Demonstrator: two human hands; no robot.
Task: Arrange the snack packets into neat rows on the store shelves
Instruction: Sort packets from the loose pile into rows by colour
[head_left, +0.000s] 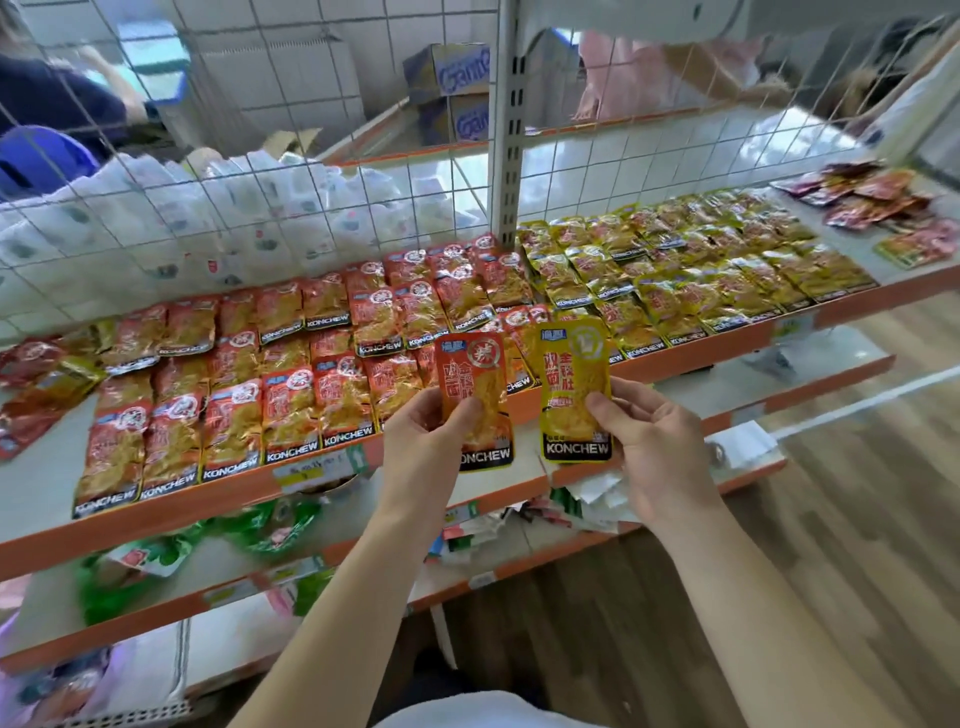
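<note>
Left hand (426, 441) pinches a flat, glossy red foil packet (475, 400); right hand (649, 441) pinches its yellow twin (574, 392). Both upright, side by side, just above the orange-edged shelf (234, 499) of rectangular packet rows (291, 384).

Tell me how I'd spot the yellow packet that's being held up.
Find the orange-edged shelf covered in snack packets. In front of its middle, two hands each hold up one packet. Yours is the yellow packet in the right hand, beside the orange-red packet in the left hand.
</note>
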